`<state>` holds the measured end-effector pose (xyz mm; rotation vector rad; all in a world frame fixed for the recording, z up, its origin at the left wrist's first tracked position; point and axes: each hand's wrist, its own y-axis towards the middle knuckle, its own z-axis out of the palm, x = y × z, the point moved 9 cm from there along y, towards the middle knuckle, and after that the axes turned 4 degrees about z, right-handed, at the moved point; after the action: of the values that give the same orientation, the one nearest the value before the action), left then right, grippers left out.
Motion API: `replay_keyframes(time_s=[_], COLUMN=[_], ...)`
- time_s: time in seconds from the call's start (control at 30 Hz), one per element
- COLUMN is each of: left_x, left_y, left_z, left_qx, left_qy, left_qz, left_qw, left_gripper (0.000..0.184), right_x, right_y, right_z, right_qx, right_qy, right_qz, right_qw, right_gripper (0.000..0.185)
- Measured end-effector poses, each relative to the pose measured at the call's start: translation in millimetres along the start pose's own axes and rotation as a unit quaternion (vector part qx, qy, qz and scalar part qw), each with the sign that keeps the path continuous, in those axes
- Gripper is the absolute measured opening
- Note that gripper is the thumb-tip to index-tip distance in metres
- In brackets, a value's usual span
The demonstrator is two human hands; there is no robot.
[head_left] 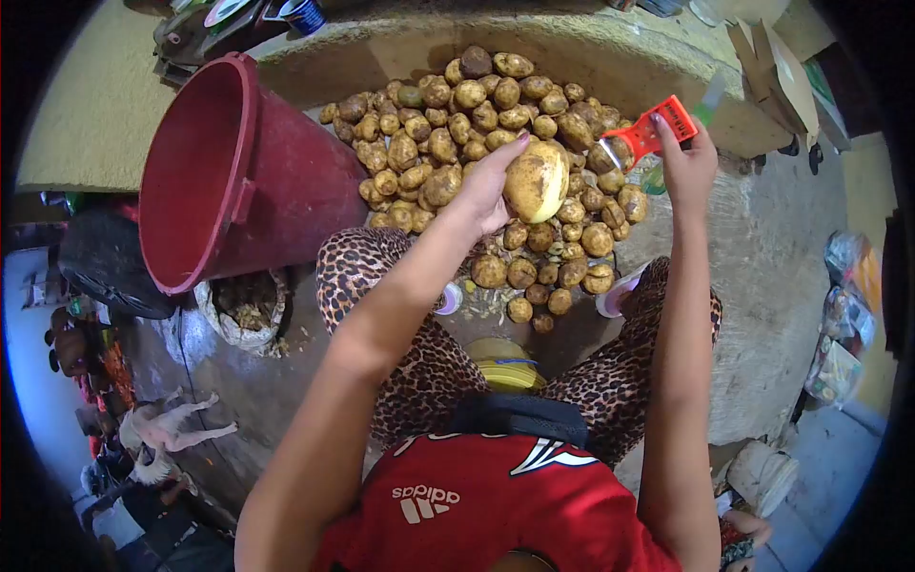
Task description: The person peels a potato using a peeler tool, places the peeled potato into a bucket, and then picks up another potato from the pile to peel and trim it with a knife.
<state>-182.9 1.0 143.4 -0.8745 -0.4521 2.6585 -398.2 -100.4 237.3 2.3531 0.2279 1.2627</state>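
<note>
A large potato (537,181), partly peeled with a pale strip down its side, is held in my left hand (488,188) over the heap. My right hand (688,160), up and to the right, grips an orange peeler (656,131) whose metal blade points toward the potato without touching it. Beneath and behind both hands spreads a heap of unpeeled brown potatoes (441,145) on the floor. Small scraps of peel lie near my feet.
A big red bucket (295,176) leans at the left, with a sack of peelings (243,307) below it. A low wall (381,59) runs behind the heap. Plastic bags (843,319) hang at the right. A white dog (170,426) lies at lower left.
</note>
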Motion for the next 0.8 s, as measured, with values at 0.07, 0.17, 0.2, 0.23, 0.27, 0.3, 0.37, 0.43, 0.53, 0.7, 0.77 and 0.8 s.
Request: replay_keyframes(time_s=[0.07, 0.17, 0.2, 0.23, 0.27, 0.3, 0.37, 0.43, 0.53, 0.7, 0.77, 0.8], left_x=[2.1, -2.2, -2.3, -2.1, -2.1, -1.8, 1.5, 3.4, 9.2, 14.5, 13.9, 13.8], left_y=[3.1, 0.8, -1.3, -1.4, -0.3, 0.4, -1.0, -0.1, 0.5, 2.9, 3.9, 3.4], left_z=[-5.6, -2.1, -1.4, -4.2, -6.5, -8.8, -2.0, 0.9, 2.4, 2.2, 3.8, 6.6], left_qx=[0.004, 0.011, 0.012, -0.002, -0.015, -0.029, 0.016, 0.024, -0.009, -0.005, -0.012, -0.001], left_qy=[-0.023, -0.041, -0.046, -0.059, -0.07, -0.083, -0.102, -0.106, -0.083, -0.066, -0.044, -0.032], left_qz=[0.005, 0.005, 0.004, 0.002, -0.001, -0.003, -0.028, -0.029, -0.008, 0.002, 0.013, 0.011], left_qw=[1.0, 0.999, 0.999, 0.998, 0.997, 0.996, 0.994, 0.994, 0.996, 0.998, 0.999, 0.999], left_gripper=[0.034, 0.035, 0.035, 0.036, 0.036, 0.037, 0.039, 0.042, 0.047, 0.041, 0.038, 0.037], right_x=[7.9, -23.0, -19.6, -16.0, -12.3, -7.3, 12.3, 25.4, 49.5, 59.8, 51.1, 46.1], right_y=[-4.8, -8.3, -9.3, -9.8, -10.3, -12.4, -22.1, -38.2, -61.2, -73.2, -66.1, -60.1], right_z=[1.1, 21.8, 21.4, 21.6, 21.5, 20.2, 20.1, 36.3, 57.4, 73.1, 70.3, 67.2], right_qx=[-0.003, 0.099, 0.104, 0.108, 0.11, 0.106, 0.099, 0.139, 0.214, 0.259, 0.245, 0.24], right_qy=[-0.058, 0.141, 0.103, 0.065, 0.027, 0.067, 0.145, 0.266, 0.283, 0.304, 0.323, 0.325], right_qz=[-0.063, 0.163, 0.145, 0.126, 0.107, 0.11, 0.115, 0.177, 0.149, 0.146, 0.167, 0.171], right_qw=[0.996, 0.971, 0.978, 0.984, 0.988, 0.986, 0.978, 0.937, 0.923, 0.905, 0.899, 0.898], right_gripper=[0.023, 0.023, 0.022, 0.021, 0.02, 0.02, 0.021, 0.022, 0.025, 0.027, 0.027, 0.026])
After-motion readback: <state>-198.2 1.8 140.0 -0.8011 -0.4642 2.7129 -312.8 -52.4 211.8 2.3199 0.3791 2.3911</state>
